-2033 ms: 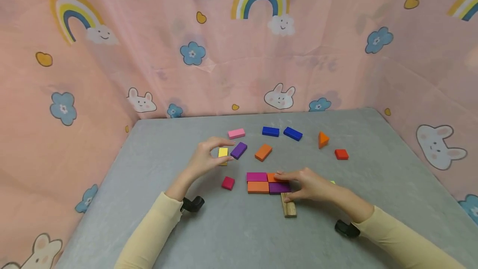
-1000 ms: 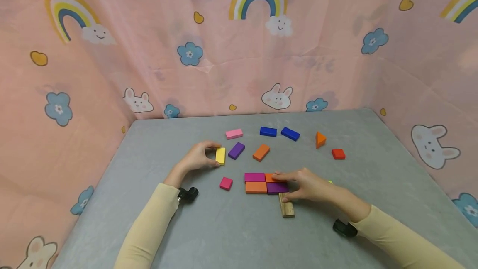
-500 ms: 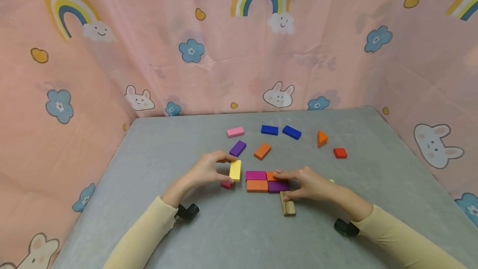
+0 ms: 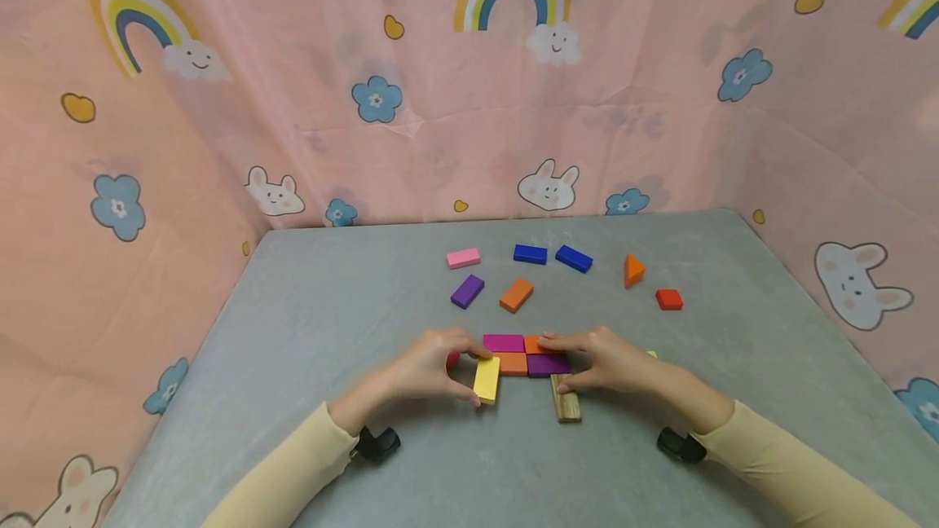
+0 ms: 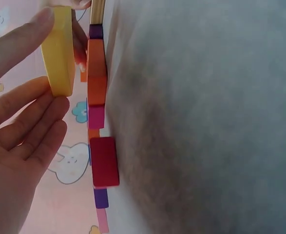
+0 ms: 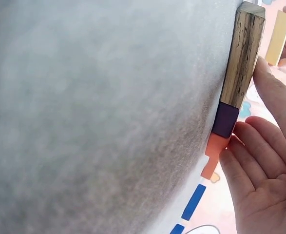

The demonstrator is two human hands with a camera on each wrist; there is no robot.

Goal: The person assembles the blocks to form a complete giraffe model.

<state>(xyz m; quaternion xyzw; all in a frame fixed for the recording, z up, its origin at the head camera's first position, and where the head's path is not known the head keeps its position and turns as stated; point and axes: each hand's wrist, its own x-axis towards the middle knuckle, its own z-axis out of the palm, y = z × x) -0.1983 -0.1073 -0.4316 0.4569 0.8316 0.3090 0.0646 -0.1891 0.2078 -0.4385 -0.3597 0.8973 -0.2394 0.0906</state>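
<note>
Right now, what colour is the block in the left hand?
Yellow; that block shows best in the left wrist view.

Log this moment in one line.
left hand: holds yellow block above table | right hand: touches wooden block and nearest orange block

Bright, even light fills the head view — soft, faint shadows fall beneath the hands (image 4: 421, 367) (image 4: 619, 365). Both wrist views are softer — the surface (image 5: 206, 122) looks blurred, with brownish shading across it.

Brown block (image 6: 243, 56): bare wood w/ grain showing, matt. Yellow block (image 4: 487, 381): smooth, painted look, sl. sheen. Worktop (image 4: 469, 471): matt, mottled surf. Curtain (image 4: 440, 145): thin cloth w/ creases. Sleeves (image 4: 792, 467): matt cloth.
</note>
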